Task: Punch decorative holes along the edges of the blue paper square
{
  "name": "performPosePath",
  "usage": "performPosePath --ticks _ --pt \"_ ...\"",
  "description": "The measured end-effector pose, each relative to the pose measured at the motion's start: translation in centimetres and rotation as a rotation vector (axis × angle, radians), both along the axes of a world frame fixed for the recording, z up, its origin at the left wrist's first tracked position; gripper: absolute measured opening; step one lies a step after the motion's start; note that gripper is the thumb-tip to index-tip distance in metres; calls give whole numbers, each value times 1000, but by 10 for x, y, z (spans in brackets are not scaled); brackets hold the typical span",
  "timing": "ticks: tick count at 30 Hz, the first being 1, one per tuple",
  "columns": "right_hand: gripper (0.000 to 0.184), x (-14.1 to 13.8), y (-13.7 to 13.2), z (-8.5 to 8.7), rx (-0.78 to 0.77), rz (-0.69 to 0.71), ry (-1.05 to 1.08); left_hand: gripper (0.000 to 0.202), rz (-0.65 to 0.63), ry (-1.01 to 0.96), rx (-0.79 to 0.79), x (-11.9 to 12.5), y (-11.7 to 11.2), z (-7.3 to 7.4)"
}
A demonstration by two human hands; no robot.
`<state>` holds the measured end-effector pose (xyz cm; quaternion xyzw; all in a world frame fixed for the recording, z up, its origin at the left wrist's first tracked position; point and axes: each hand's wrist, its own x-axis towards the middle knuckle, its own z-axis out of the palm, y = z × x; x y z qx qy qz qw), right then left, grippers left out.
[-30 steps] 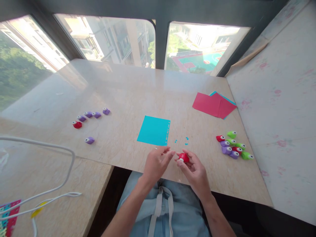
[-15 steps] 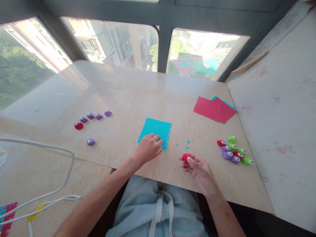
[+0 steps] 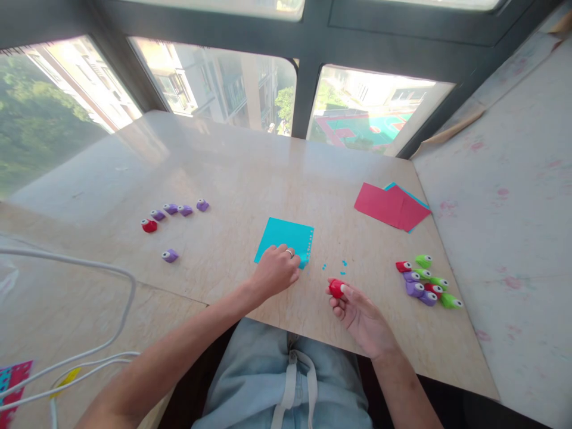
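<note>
A sheet of blue paper [image 3: 286, 233] lies on the table with a row of small punched holes along its right edge. My left hand [image 3: 277, 269] rests over its near edge, fingers curled on the paper, and the corner beside them bends up a little; the fingertips are partly hidden. Low over the table, to the right, my right hand [image 3: 357, 313] holds a small red craft punch [image 3: 336, 288] between thumb and fingers. Tiny blue paper cut-outs [image 3: 344, 263] lie between the sheet and the punch.
Several purple punches [image 3: 185, 210] and a red punch [image 3: 149, 226] stand at left. A cluster of green, red and purple punches [image 3: 415, 289] sits at right, below red paper sheets [image 3: 379, 204]. White cables [image 3: 127, 310] cross the left side. Windows and a wall bound the table.
My left hand's fingers have closed at the paper's near edge, and its near right corner now bends up. The red punch has turned slightly in my right hand. The view has shifted a little.
</note>
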<state>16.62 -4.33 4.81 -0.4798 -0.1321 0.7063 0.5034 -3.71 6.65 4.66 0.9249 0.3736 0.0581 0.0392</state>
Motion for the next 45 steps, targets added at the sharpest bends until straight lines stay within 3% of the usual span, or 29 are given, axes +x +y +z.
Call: performPosePath --ticks 7,12,16,20,23,27,30,37,41,45 --pt "34 -2 5 -2 -33 -35 53 14 -18 11 69 -5 -1 -7" --pt "32 -7 10 -4 -45 11 28 18 134 -97 198 -20 -14 -17" --pt "33 -13 17 -3 -20 74 5 35 212 -213 182 -30 -26 -25" --pt "35 -19 22 -2 0 114 12 40 309 -416 45 -29 -32 -24" --pt "35 -22 24 -2 -15 106 48 43 376 -688 -173 -23 -37 -19" --pt "37 -23 24 -5 -45 70 130 40 606 -1079 -549 -9 -44 -14" --pt "40 -22 22 -7 -55 54 180 41 774 -1330 -704 3 -48 -13" --pt "36 -24 18 -5 2 56 143 103 944 -1723 -820 34 -66 -6" --pt "41 -25 15 -7 45 57 73 112 1043 -1841 -799 47 -72 -4" --pt "41 -25 12 -10 60 58 14 113 1052 -1944 -861 54 -74 -1"
